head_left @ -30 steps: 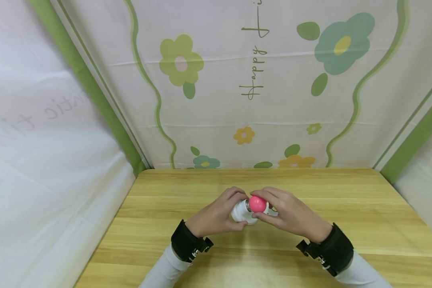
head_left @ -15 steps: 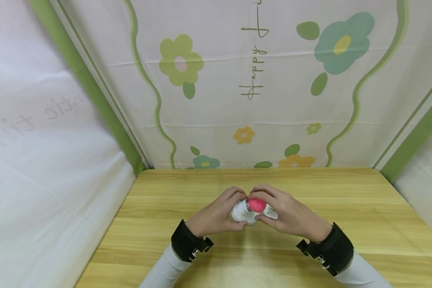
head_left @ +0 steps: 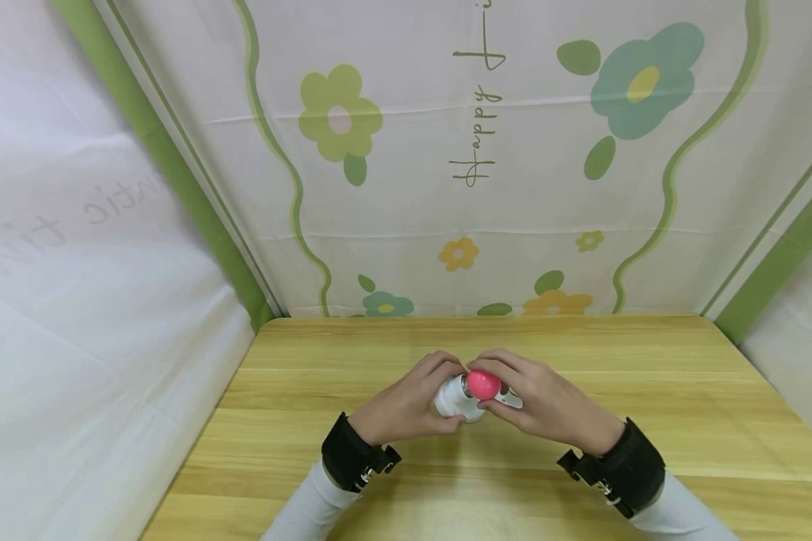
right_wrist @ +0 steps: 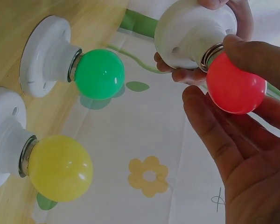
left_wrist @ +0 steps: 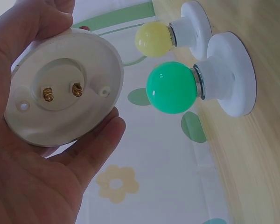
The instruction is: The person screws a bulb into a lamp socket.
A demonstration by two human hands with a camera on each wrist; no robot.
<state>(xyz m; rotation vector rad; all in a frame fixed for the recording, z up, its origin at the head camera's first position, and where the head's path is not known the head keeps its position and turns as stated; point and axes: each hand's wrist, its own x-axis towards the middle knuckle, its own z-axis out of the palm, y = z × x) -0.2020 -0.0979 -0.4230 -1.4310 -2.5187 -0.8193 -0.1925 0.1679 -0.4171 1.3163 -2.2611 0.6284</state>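
My left hand [head_left: 413, 398] grips a white round lamp holder [left_wrist: 98, 105] by its rim, above the table. Its back, with two brass screws, shows in the left wrist view. A red light bulb [right_wrist: 235, 86] sits at the holder's metal collar; how deep its thread goes is hidden. My right hand [head_left: 537, 394] has thumb and fingers around this bulb. In the right wrist view the thumb [right_wrist: 259, 58] lies on the bulb close to the collar, and the nearest finger [right_wrist: 207, 126] stands slightly off the glass.
On the wooden table [head_left: 298, 481] stand two more white holders, one with a green bulb [right_wrist: 100, 74], one with a yellow bulb [right_wrist: 60, 168]. The hands mostly hide them in the head view. A flowered cloth [head_left: 406, 180] rises behind the table.
My right hand's fingers have shifted over the red bulb, covering its top half a second ago and drawing back now. The left hand and lamp holder have stayed in place.
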